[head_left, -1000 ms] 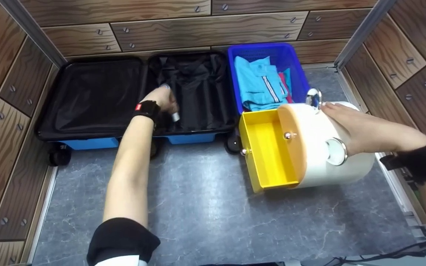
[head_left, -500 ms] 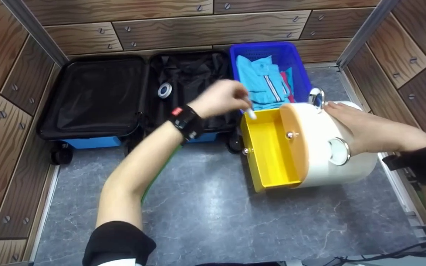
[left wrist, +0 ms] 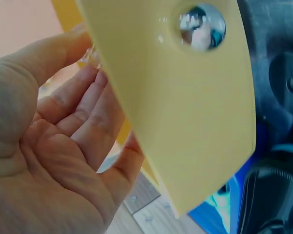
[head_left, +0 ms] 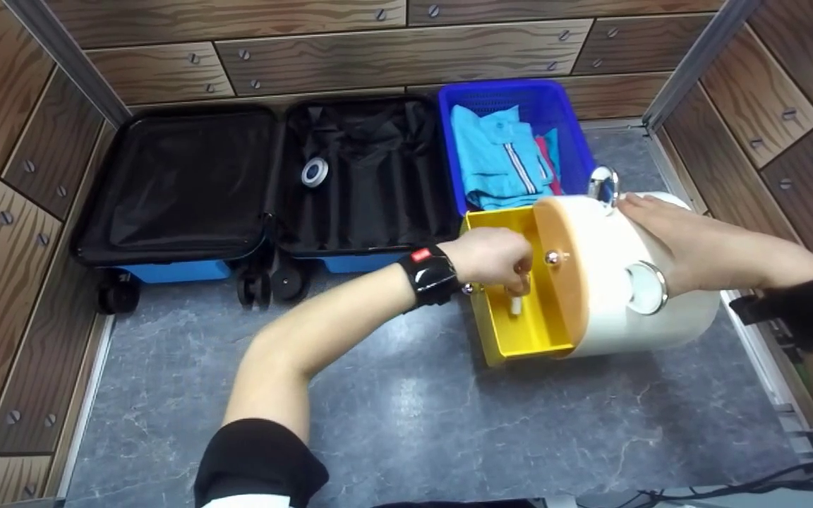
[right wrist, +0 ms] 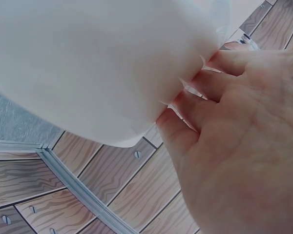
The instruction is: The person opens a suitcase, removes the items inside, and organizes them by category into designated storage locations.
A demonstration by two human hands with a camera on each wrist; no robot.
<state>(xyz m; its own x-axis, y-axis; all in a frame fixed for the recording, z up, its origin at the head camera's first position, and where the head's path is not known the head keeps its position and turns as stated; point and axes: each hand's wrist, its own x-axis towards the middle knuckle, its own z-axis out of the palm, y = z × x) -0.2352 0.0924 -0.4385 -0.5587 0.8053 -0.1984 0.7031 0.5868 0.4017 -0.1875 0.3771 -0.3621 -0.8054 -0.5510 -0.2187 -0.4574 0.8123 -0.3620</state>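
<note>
My left hand (head_left: 495, 257) reaches into the pulled-out yellow drawer (head_left: 540, 339). Between thumb and fingers it pinches a small clear piece with a white end (head_left: 516, 305); the left wrist view shows its clear part (left wrist: 91, 57), but its kind is hard to tell. The drawer belongs to a rounded white box (head_left: 611, 282) with an orange front and silver rings. Flat on top of that box, my right hand (head_left: 703, 247) rests with its fingers extended. In the right wrist view its fingertips (right wrist: 178, 119) touch the white surface.
An open black-lined suitcase (head_left: 378, 204) lies at the back left, with a round silver-rimmed disc (head_left: 315, 172) inside. Beside it, a blue basket (head_left: 576, 141) holds folded turquoise clothes (head_left: 498, 155). Wood-patterned walls (head_left: 406, 56) enclose the grey surface (head_left: 392, 395). Black cables run at the front right.
My left hand has moved right from the suitcase into the yellow drawer, carrying the small white-ended piece. The silver-rimmed disc is uncovered in the suitcase. My right hand stays on the box.
</note>
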